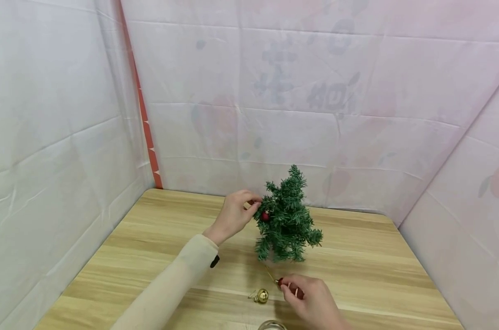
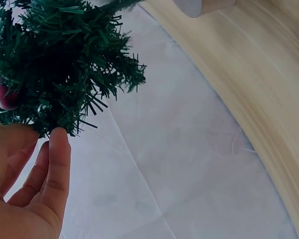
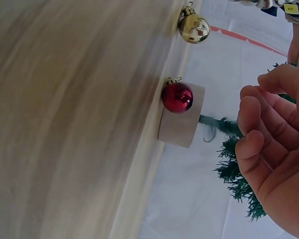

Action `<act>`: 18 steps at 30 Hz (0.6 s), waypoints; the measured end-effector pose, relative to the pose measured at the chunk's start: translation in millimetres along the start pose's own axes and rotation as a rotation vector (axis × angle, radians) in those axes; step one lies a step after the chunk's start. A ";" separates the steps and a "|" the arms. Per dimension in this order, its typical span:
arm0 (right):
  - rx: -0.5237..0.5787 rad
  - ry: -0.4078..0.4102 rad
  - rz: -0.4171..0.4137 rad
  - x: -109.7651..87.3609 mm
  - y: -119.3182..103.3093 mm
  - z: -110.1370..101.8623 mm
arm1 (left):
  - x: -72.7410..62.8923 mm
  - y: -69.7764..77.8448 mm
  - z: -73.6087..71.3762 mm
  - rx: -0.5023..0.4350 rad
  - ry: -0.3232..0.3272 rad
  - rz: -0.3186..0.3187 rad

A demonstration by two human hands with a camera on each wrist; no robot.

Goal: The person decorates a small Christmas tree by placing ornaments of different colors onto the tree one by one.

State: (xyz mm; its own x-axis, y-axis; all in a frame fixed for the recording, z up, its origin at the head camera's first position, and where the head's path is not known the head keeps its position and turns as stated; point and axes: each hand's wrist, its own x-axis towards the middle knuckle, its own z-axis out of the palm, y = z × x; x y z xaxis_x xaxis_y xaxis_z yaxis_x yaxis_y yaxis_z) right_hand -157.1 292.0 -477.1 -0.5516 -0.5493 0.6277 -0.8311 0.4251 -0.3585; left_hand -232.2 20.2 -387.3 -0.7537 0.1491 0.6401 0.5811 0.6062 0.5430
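Note:
A small green artificial Christmas tree stands on the table, a red bauble hanging on its left side. My left hand pinches a branch tip beside that bauble, thumb and fingertip on the needles in the left wrist view. In front of the tree lies another red bauble with a gold cord. Close to it, my right hand has loosely bent fingers; the right wrist view shows them apart from the bauble, holding nothing. Left of this hand lies a gold bauble.
The wood-grain table is enclosed by pale cloth walls. At the near edge, the rim of a round object is partly cut off. The tree's pale round base shows behind the red bauble.

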 end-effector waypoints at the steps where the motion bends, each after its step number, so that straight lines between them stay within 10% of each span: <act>1: 0.002 -0.010 -0.012 -0.6 4.8 -2.2 | -0.3 1.3 1.7 0.012 0.008 -0.011; 18: -0.039 -0.109 0.106 -5.5 23.8 -4.2 | 8.3 -6.5 7.2 0.036 -0.003 -0.063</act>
State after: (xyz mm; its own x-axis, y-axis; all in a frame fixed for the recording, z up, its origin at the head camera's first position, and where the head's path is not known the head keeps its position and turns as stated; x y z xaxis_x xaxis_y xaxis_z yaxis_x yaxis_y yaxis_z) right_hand -173.6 308.2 -486.2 -0.6421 -0.5741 0.5081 -0.7658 0.5112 -0.3901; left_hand -244.5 23.1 -389.4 -0.7896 0.1120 0.6033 0.5208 0.6422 0.5624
